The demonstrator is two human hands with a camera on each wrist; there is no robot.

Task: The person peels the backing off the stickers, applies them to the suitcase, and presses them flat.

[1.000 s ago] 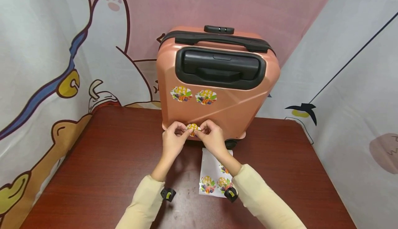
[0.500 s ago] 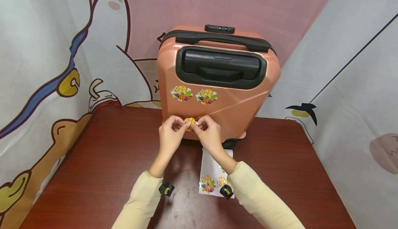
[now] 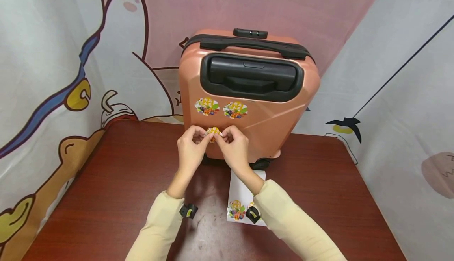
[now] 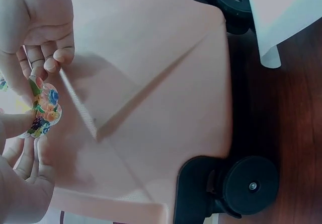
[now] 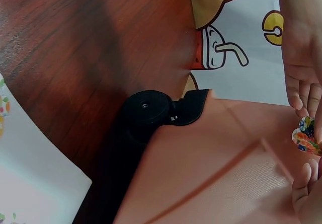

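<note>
Red-brown bench (image 3: 124, 182) fills the lower frame. At bottom centre-right, the right sleeve (image 3: 294, 221) and a black wrist device (image 3: 253, 215) partly hide a sticker sheet (image 3: 238, 190). Mid-frame, the fingers of the left hand (image 3: 190, 152) and right hand (image 3: 234, 149) pinch one sticker (image 3: 214, 131) from either side, before the lower left of the upright case (image 3: 264, 131); I cannot tell whether it touches. Two more stickers (image 3: 207, 106) lie higher on the case. Printed cloth (image 3: 248, 1) hangs behind.

Head-worn: looking forward and down, farther off. Wrist-worn, both sides: close, facing shared hard-shell suitcase (image 3: 257, 125) and fruit-printed sticker (image 4: 49, 110).
</note>
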